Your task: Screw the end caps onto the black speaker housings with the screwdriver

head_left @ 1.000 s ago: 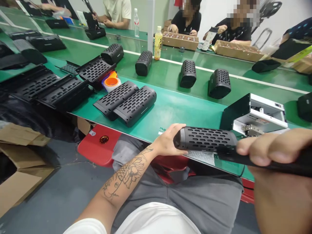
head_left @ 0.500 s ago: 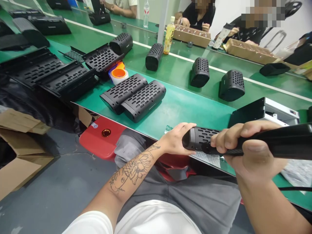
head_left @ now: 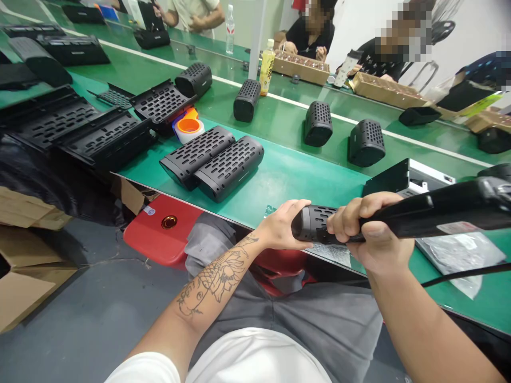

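My left hand point(head_left: 281, 226) is wrapped round the near end of a black slotted housing point(head_left: 313, 223), which lies at the front edge of the green bench. In my right hand point(head_left: 371, 229) is a long black electric screwdriver point(head_left: 435, 207), its body slanting up to the right. The fingers of that hand overlap the right part of the housing, so the tool's tip is hidden. Two similar slotted housings, a left one point(head_left: 197, 154) and a right one point(head_left: 229, 167), lie side by side to the left of my hands.
Rolls of tape point(head_left: 189, 130) sit by open perforated shells point(head_left: 162, 101). Several housings stand along the green bench point(head_left: 279, 165). A metal-framed box point(head_left: 407, 178) and clear plastic bags point(head_left: 459, 255) lie to the right. A yellow bottle point(head_left: 266, 68) stands beyond; people sit across.
The view has shifted slightly. My right hand and the screwdriver have moved left and the tool's rear end is tilted higher. My left hand keeps its hold on the housing.
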`<state>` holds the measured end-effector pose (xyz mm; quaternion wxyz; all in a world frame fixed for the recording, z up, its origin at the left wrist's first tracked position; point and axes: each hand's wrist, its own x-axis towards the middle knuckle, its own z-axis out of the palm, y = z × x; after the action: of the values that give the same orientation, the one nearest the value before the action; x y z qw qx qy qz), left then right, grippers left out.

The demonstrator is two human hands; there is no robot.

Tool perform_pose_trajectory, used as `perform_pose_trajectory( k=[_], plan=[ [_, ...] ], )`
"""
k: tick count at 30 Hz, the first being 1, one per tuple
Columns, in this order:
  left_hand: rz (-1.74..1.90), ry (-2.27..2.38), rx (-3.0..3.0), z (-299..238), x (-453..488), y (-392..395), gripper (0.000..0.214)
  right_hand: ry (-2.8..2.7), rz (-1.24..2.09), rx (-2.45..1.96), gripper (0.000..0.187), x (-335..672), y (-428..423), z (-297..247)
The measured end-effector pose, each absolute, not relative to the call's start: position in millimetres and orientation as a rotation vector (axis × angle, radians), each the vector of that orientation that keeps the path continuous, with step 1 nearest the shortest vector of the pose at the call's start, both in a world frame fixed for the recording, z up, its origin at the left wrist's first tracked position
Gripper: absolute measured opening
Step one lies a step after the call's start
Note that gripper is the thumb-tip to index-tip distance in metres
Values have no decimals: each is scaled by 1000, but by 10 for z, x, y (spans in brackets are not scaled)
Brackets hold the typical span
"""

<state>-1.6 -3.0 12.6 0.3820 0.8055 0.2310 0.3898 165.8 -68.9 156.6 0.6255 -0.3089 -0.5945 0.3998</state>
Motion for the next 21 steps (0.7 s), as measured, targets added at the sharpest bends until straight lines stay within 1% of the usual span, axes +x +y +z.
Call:
perform_pose_trajectory(
  k=[5,7,9,10,12,13,14,16,17,19,20,21],
  plan=[
    [976,671,2094,146,-47,-24,116,-1356,849,-738,35,1573,-736,1561],
    [1008,830,2151,109,-28,-184,118,-1328,814,-747,41,1614,-782,1643],
    [1132,1096,2228,14,32,-514,120,-1285,757,-735,47,1807,-802,1752],
    [1221,1242,2257,-51,74,-733,120,-1256,682,-757,47,1971,-791,1800],
    [1373,1391,2329,-182,164,-1206,121,-1169,386,-910,39,2412,-718,1853],
    [1387,1355,2388,-230,205,-1418,111,-1104,189,-1030,33,2664,-659,1849],
    [1381,1264,2441,-251,239,-1585,95,-1047,4,-1132,27,2918,-593,1824],
    [1322,956,2558,-182,290,-1716,65,-975,-155,-1204,20,3362,-465,1727],
    [1304,786,2614,-85,309,-1664,55,-958,-173,-1203,19,3530,-417,1666],
    [1244,483,2758,220,350,-1340,49,-940,-138,-1179,19,3733,-370,1551],
    [1147,412,2853,405,377,-1097,54,-933,-111,-1166,20,3774,-373,1506],
    [930,317,2964,593,412,-827,69,-930,-75,-1155,22,3783,-389,1474]
  ],
)
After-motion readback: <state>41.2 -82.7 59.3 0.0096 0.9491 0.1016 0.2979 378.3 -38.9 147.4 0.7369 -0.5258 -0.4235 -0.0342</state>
